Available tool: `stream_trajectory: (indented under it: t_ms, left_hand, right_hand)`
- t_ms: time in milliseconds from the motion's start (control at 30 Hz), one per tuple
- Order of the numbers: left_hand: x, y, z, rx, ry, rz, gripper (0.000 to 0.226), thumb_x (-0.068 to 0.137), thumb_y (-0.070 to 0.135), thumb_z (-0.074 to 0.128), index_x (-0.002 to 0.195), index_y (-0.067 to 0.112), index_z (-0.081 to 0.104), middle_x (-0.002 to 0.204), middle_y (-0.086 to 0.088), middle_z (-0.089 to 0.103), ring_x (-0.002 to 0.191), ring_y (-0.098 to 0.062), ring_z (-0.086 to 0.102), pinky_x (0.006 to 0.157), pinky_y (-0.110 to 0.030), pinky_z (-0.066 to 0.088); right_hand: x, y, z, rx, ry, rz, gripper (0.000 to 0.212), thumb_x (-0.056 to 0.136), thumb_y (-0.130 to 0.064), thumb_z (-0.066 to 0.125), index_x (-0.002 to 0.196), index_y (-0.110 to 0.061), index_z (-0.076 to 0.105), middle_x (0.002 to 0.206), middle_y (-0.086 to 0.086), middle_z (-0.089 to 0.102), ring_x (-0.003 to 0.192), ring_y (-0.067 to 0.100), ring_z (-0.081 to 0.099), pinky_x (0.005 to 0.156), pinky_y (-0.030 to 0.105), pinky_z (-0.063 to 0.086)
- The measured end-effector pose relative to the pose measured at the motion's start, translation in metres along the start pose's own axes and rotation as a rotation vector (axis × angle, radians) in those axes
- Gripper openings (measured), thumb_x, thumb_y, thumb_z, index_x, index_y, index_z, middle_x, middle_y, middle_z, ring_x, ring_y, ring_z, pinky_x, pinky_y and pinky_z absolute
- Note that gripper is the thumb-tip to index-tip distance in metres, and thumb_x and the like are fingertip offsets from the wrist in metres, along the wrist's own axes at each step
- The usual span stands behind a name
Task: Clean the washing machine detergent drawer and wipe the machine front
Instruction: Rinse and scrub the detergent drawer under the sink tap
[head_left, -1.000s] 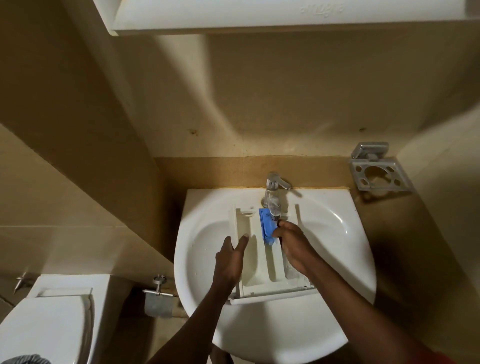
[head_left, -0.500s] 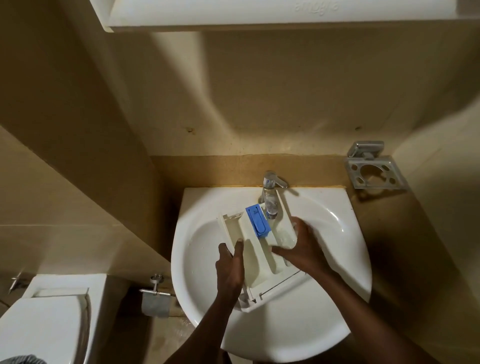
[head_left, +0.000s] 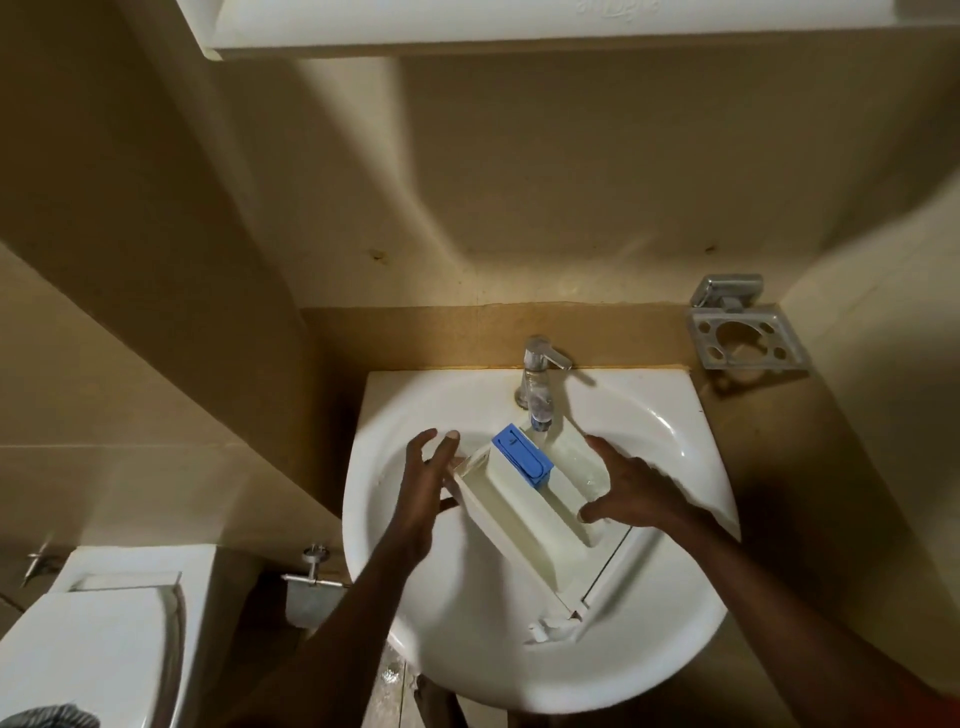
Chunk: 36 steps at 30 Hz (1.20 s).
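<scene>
We've got the detergent drawer (head_left: 524, 514) lying diagonally in the sink (head_left: 415, 415), its back end up near the sink's rear edge w/ the front panel down toward the front-right rim. The drawer is white, split into long compartments, w/ a blue insert (head_left: 522, 456) sitting in the middle compartment at the back end. The back-right corner of the drawer is directly under the tap (head_left: 537, 379), which stands at the centre of the sink's rear edge; we can't tell if water is running.

Our left hand (head_left: 423, 493) is at the drawer's left side wall, fingers spread wide and pointing up, the palm side against or just beside the wall — we can't tell if it's actually gripping. Our right hand (head_left: 631, 486) is over the drawer's right side, fingers splayed wide; the thumb tip touches the right compartment's edge near the front end, the other fingers reach toward the back-right corner. Neither hand is closed round anything.

Off the sink: a metal toothbrush holder (head_left: 748, 332) is fixed to the wall past the rear-right corner, a toilet (head_left: 93, 649) sits well to the left at lower level, and a paper holder (head_left: 311, 577) hangs on the wall between toilet and sink. A white cabinet underside (head_left: 519, 26) runs across the top of view.
</scene>
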<state>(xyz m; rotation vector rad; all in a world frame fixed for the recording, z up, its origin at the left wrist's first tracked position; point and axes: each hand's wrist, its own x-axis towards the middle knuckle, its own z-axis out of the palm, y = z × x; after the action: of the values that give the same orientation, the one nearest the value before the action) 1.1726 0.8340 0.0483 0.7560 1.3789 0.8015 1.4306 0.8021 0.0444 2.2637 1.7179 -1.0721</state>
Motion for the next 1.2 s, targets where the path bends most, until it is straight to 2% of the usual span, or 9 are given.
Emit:
stream_trajectory:
  t_ms: [200,367,433,567,700,933,1067,1133,1200]
  left_hand:
    - [0.013,0.034,-0.014,0.451,-0.344,-0.226,0.053,0.084,0.048,0.071,0.129,0.023,0.056,0.126,-0.006,0.059,0.114,-0.030,0.061,0.082,-0.046,0.061]
    - [0.014,0.029,-0.012,0.562,-0.289,-0.249,0.066,0.078,0.060,0.070,0.127,0.024,0.044,0.116,-0.004,0.061,0.094,-0.018,0.065,0.063,-0.031,0.059]
    - [0.015,0.021,-0.011,0.527,-0.244,-0.166,0.064,0.079,0.061,0.069,0.126,0.022,0.051,0.118,-0.003,0.065,0.096,-0.016,0.066,0.067,-0.027,0.055]
    - [0.017,0.017,-0.012,0.450,-0.249,-0.107,0.046,0.080,0.054,0.072,0.115,0.026,0.060,0.110,-0.003,0.070,0.093,-0.015,0.067,0.069,-0.026,0.054]
    - [0.018,0.015,-0.007,0.397,-0.237,-0.135,0.055,0.080,0.052,0.073,0.122,0.021,0.057,0.111,-0.005,0.067,0.091,-0.016,0.065,0.070,-0.027,0.053]
    - [0.017,0.014,-0.006,0.310,-0.223,-0.183,0.052,0.081,0.046,0.075,0.122,0.019,0.055,0.106,-0.005,0.067,0.088,-0.018,0.064,0.071,-0.029,0.053]
    - [0.021,0.012,-0.010,0.293,-0.203,-0.190,0.055,0.079,0.044,0.078,0.122,0.018,0.056,0.111,-0.008,0.068,0.093,-0.023,0.066,0.074,-0.032,0.055]
    - [0.021,0.010,-0.013,0.258,-0.178,-0.185,0.052,0.079,0.041,0.079,0.120,0.017,0.057,0.112,-0.009,0.068,0.093,-0.023,0.067,0.071,-0.031,0.054]
    - [0.023,0.007,-0.016,0.234,-0.157,-0.178,0.052,0.077,0.039,0.081,0.118,0.017,0.058,0.114,-0.010,0.068,0.095,-0.023,0.068,0.070,-0.031,0.054]
  right_hand:
    - [0.011,-0.022,-0.026,-0.174,0.007,-0.116,0.108,0.068,-0.044,0.081,0.151,-0.042,0.012,0.142,0.003,0.049,0.125,0.030,0.052,0.093,0.037,0.043]
    - [0.021,-0.044,-0.037,-0.308,0.082,-0.195,0.100,0.065,-0.047,0.082,0.145,-0.036,0.024,0.126,0.002,0.060,0.110,0.027,0.061,0.077,0.032,0.040]
    - [0.021,-0.045,-0.032,-0.332,0.122,-0.213,0.097,0.064,-0.049,0.083,0.143,-0.031,0.029,0.128,0.001,0.059,0.112,0.025,0.060,0.081,0.033,0.043]
    - [0.012,-0.030,-0.009,-0.034,0.329,-0.284,0.081,0.065,-0.035,0.086,0.134,-0.028,0.045,0.133,-0.010,0.047,0.122,0.015,0.047,0.092,0.031,0.045]
    - [0.004,-0.030,0.024,0.290,0.581,-0.389,0.029,0.078,-0.004,0.063,0.100,-0.023,0.064,0.098,-0.008,0.066,0.093,0.012,0.064,0.081,0.028,0.051]
    - [0.022,-0.064,-0.001,0.216,0.111,0.056,0.033,0.096,-0.013,0.041,0.120,-0.015,0.063,0.128,0.008,0.061,0.117,0.029,0.055,0.091,0.028,0.041]
    - [0.020,-0.079,-0.003,1.010,-0.024,0.094,0.023,0.095,-0.007,0.048,0.110,-0.009,0.066,0.093,0.004,0.066,0.082,0.016,0.058,0.069,0.024,0.046]
    - [0.010,-0.074,0.002,1.173,-0.059,-0.002,0.025,0.096,-0.005,0.049,0.110,-0.013,0.068,0.111,0.003,0.069,0.101,0.017,0.063,0.093,0.027,0.047]
    - [0.003,-0.058,0.013,0.920,0.044,-0.115,0.033,0.096,-0.005,0.050,0.106,-0.026,0.073,0.117,-0.006,0.070,0.112,0.022,0.064,0.106,0.037,0.045]
